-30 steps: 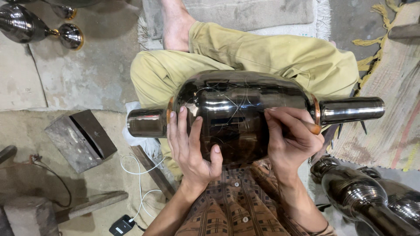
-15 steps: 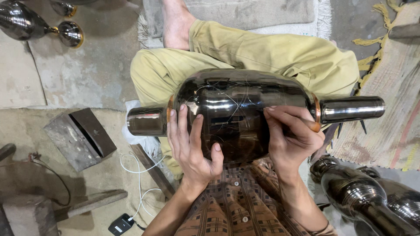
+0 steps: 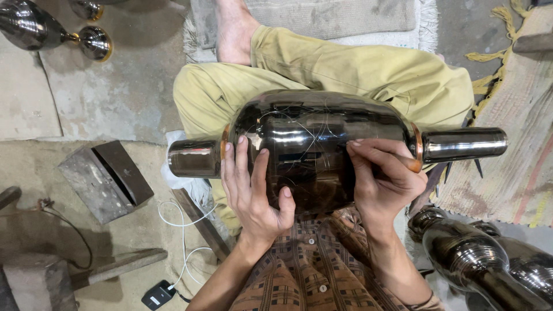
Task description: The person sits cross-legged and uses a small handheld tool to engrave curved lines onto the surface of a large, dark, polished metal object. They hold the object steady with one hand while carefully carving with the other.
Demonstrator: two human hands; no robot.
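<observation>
A large dark polished metal vase point(image 3: 322, 144) lies sideways across my lap, its narrow neck pointing right and its foot pointing left, with copper-coloured bands at both shoulders. Thin scratched lines show on its belly. My left hand point(image 3: 253, 193) lies flat against the left part of the belly, fingers spread. My right hand point(image 3: 386, 175) presses on the right part of the belly near the copper band, fingers bent; whether it pinches a small tool I cannot tell. My crossed legs in khaki trousers point(image 3: 345, 66) support the vase.
Two more dark metal vases point(image 3: 484, 262) lie at the lower right. Another vase point(image 3: 34, 26) lies at the top left. A metal block point(image 3: 103, 178), wooden pieces, a white cable point(image 3: 184, 222) and a black charger point(image 3: 156, 295) sit on the floor to the left. A woven mat point(image 3: 518, 150) lies at right.
</observation>
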